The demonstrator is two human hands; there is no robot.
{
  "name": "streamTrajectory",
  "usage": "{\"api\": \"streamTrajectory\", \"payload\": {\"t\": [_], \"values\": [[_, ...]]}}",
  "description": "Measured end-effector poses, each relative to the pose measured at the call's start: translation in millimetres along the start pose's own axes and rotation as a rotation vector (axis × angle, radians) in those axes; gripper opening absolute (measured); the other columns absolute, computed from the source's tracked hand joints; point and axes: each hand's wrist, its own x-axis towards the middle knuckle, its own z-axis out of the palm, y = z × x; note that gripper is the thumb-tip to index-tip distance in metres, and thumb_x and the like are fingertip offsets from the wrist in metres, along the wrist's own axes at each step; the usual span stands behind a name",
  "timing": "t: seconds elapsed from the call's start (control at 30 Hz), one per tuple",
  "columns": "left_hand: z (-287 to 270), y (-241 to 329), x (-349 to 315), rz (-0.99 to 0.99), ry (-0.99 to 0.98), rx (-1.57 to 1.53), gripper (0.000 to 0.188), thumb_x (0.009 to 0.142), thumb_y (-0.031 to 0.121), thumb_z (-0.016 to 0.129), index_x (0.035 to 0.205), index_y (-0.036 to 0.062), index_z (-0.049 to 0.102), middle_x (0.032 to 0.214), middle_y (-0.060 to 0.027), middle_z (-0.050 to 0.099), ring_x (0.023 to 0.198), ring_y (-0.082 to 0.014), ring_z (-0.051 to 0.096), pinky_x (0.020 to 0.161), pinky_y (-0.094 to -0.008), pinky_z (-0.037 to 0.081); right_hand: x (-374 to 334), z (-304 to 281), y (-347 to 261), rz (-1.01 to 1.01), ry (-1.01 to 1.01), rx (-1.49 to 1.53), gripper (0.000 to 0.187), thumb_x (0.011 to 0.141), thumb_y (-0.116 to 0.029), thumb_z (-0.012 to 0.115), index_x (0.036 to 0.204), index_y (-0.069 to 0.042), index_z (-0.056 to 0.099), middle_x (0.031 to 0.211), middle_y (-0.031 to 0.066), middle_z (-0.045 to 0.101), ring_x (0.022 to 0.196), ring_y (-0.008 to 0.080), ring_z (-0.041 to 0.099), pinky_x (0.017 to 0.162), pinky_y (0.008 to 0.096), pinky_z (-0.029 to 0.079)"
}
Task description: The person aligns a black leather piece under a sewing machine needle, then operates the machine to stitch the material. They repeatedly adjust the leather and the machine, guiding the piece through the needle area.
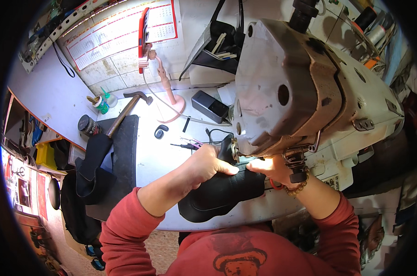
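**Both hands on black piece under the sewing machine head**

Centre frame: the left hand (pixel 208 164) clamps down over the black leather piece (pixel 222 195), fingers curled around its upper edge. The right hand (pixel 273 168) pinches the same piece just beside the needle area, partly hidden under the sewing machine (pixel 300 83). The piece lies on the white counter (pixel 158 152), lower centre. A hammer (pixel 128 110) rests upper left.

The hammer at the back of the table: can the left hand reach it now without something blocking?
Probably yes. The left hand now presses the black piece, but only flat dark material and bare tabletop lie between it and the hammer.
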Motion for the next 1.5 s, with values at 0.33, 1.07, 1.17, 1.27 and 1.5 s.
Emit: {"api": "streamTrajectory", "payload": {"t": [0.33, 1.07, 1.17, 1.27, 1.5], "values": [[-1.4, -13.7, 10.2, 0.056, -0.050, -0.097, 0.024, 0.073, 0.000, 0.071, 0.096, -0.0056, 0.067, 0.084, -0.0101, 0.068, 0.070, -0.0166, 0.065, 0.064, -0.0277, 0.052, -0.6, 4.4, -1.3, -0.026, -0.008, -0.125, 0.026, 0.078, -0.014, 0.073, 0.099, 0.001, 0.068, 0.095, 0.0072, 0.068, 0.083, 0.0128, 0.061, 0.078, 0.0281, 0.049], [-3.6, -23.5, 20.0, 0.155, -0.099, -0.082, 0.029, 0.075, 0.004, 0.071, 0.103, -0.0019, 0.067, 0.089, -0.0090, 0.068, 0.076, -0.0157, 0.063, 0.071, -0.0269, 0.050, -3.5, 13.6, 27.5, -0.421, 0.210, -0.462, 0.028, 0.081, -0.012, 0.072, 0.108, -0.009, 0.066, 0.100, 0.0036, 0.068, 0.091, 0.0172, 0.063, 0.083, 0.0355, 0.048], [-3.8, -27.1, 22.2, 0.162, -0.105, -0.137, 0.031, 0.075, 0.003, 0.071, 0.105, -0.0024, 0.067, 0.092, -0.0095, 0.068, 0.078, -0.0165, 0.063, 0.073, -0.0277, 0.050, 5.0, 18.2, 43.1, -0.587, 0.272, -0.522, 0.029, 0.080, -0.013, 0.071, 0.109, -0.016, 0.068, 0.100, 0.0024, 0.068, 0.090, 0.0226, 0.062, 0.083, 0.0387, 0.045], [-3.9, -28.0, 23.0, 0.151, -0.113, -0.181, 0.032, 0.074, 0.001, 0.071, 0.105, -0.0026, 0.066, 0.092, -0.0098, 0.068, 0.078, -0.0168, 0.063, 0.073, -0.0281, 0.051, 15.5, 18.5, 52.9, -0.633, 0.288, -0.380, 0.024, 0.079, -0.013, 0.071, 0.103, -0.012, 0.068, 0.100, 0.0055, 0.065, 0.090, 0.0249, 0.060, 0.083, 0.0384, 0.044], [-2.1, -26.7, 22.0, 0.087, -0.120, -0.270, 0.031, 0.073, -0.001, 0.071, 0.104, -0.0045, 0.066, 0.090, -0.0103, 0.068, 0.077, -0.0176, 0.064, 0.071, -0.0282, 0.051, -12.0, 10.3, 31.6, -0.483, 0.350, -0.479, 0.032, 0.073, -0.012, 0.069, 0.104, -0.010, 0.061, 0.103, 0.0110, 0.059, 0.104, 0.0322, 0.051, 0.094, 0.0421, 0.035]]}}
